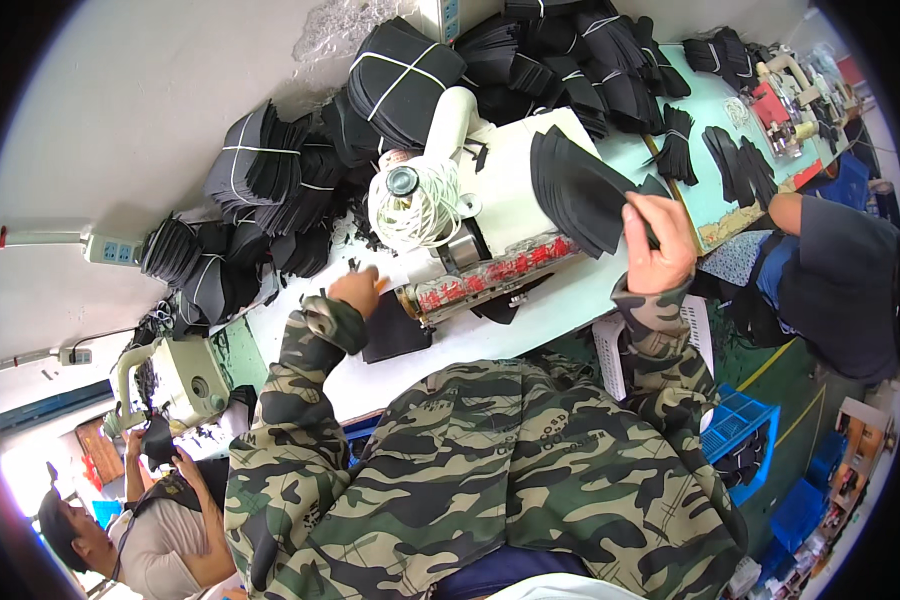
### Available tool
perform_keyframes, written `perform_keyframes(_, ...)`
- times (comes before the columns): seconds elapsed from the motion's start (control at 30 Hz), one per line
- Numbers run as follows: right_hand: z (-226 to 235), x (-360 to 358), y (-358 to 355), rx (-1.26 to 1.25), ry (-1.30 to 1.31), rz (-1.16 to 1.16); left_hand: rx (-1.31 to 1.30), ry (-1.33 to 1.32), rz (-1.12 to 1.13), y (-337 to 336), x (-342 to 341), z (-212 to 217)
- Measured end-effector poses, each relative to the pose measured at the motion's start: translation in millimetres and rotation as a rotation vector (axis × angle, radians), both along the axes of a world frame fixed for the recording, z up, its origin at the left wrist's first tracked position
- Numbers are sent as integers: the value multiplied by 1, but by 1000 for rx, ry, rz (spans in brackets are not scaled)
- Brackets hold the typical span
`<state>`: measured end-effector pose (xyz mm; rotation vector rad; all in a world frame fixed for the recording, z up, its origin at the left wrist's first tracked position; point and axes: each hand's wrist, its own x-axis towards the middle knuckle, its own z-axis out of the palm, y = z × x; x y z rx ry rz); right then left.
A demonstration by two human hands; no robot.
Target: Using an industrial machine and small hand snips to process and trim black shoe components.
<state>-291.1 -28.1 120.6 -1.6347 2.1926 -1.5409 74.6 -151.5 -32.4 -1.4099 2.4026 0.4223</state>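
My right hand is raised at the right end of a cream sewing machine. Its fingers are closed on the edge of a black, curved sheet piece, partly hidden behind them. Beside it, a fanned stack of similar black pieces lies on top of the machine. My left hand is curled at the machine's left end, near the needle area. A small orange thing shows at its fingers, too small to name. Below that hand a flat black piece lies on the white table.
Tied bundles of black pieces line the wall behind the machine. A coil of white cord sits by the machine head. A co-worker handles black material at another machine, left. Another person sits right, near a blue crate.
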Motion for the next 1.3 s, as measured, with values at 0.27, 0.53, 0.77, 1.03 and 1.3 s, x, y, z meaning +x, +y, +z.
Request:
perform_keyframes(0.27, -54, 41, 7, 286, -143, 320, 9, -11, 25, 28, -4, 12)
perform_keyframes(0.53, -81, 97, 15, 758, -625, 796, 1054, 563, 2, 13, -33, 105)
perform_keyframes(0.77, -90, 112, -8, 737, -316, 694, 811, 689, 384, 28, -44, 66)
perform_keyframes(1.03, -80, 81, -26, 549, -178, 591, 989, 752, 553, 10, -59, 85)
perform_keyframes(1.3, -75, 76, -42, 567, 319, 598, 882, 838, 538, 12, -90, 75)
